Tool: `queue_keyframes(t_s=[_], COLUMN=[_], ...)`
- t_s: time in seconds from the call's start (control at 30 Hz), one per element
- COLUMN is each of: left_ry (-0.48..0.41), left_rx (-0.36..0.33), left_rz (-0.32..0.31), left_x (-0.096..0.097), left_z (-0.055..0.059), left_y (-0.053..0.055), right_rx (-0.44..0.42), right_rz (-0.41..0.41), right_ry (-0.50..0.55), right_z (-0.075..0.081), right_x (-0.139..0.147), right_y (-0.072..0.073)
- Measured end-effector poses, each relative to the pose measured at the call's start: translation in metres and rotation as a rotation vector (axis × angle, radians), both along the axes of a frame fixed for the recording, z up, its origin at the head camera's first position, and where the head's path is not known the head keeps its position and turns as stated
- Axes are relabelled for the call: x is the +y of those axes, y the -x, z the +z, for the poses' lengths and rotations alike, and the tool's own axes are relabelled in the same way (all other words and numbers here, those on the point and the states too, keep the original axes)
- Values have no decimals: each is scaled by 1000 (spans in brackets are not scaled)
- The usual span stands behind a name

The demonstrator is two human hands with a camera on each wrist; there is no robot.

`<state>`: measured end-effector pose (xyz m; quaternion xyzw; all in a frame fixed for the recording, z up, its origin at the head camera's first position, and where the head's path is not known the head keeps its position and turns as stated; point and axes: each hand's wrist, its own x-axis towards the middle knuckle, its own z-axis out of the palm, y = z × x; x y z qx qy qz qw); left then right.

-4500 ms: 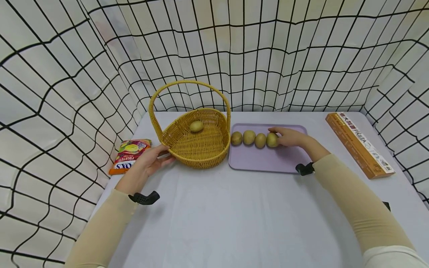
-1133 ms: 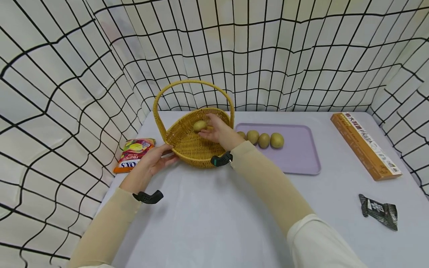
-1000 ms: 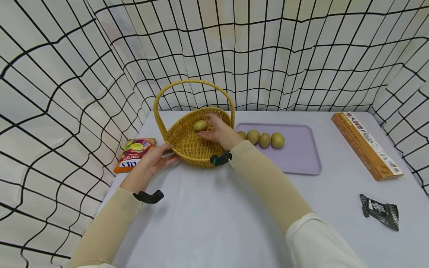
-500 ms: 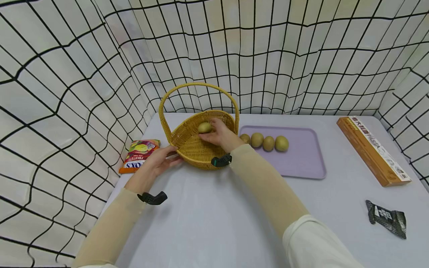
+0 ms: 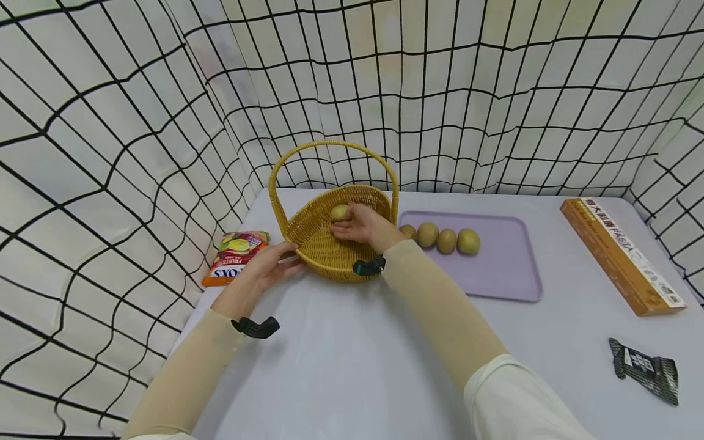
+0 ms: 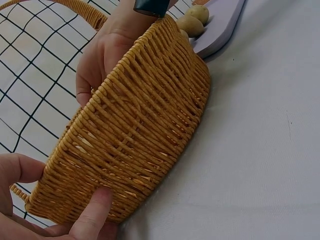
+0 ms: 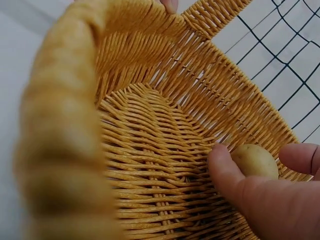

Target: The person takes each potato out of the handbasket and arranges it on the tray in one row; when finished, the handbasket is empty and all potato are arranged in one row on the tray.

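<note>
A yellow wicker basket [image 5: 330,269] with a tall hoop handle stands at the back of the table. My left hand [image 5: 266,269] grips its left rim; in the left wrist view one finger lies along the woven outer wall. My right hand [image 5: 363,225] reaches into the basket. A lone potato [image 7: 256,161] lies there against the far wall, between the thumb and fingers of that hand, which partly cover it in the head view. Several more potatoes [image 5: 469,241] sit in a row on the lilac tray [image 5: 506,275] to the basket's right.
A red and orange snack packet [image 5: 236,256] lies left of the basket, behind my left hand. On the right are a long pasta box [image 5: 621,256] and a small black wrapped snack [image 5: 645,370]. Black netting over white cloth walls in the table's back and sides.
My right hand has gone from the potato at the row's right end on the tray into the basket, and has closed in on the potato there. My left hand keeps its place at the rim.
</note>
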<state>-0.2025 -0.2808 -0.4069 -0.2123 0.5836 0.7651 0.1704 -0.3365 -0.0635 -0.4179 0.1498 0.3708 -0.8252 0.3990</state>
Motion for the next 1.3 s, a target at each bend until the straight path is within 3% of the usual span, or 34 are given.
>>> queue_keyframes(t_s=[0.1,0.4,0.63,0.8,1.03,1.3], left_ry=[-4,-6,-3,0,6,-5], left_rx=[-13,-18,-10,-17,-15,-19], left_rz=[6,22,12,16,17,24], left_x=[2,0,-2,0,1,1], left_z=[-1,2,2,-1,-4,-1], left_y=[0,-1,-2,-1,0,0], right_rx=[41,49,16,58,27,67], right_rz=[30,26,41,101,-12,27], right_ry=[-84,-296,-217,-199,-95,-176], right_z=[-1,10,12,7,3,3], right_x=[4,12,2,-6,-13,-11], right_y=[-2,-7,-5,-4,-4,-3])
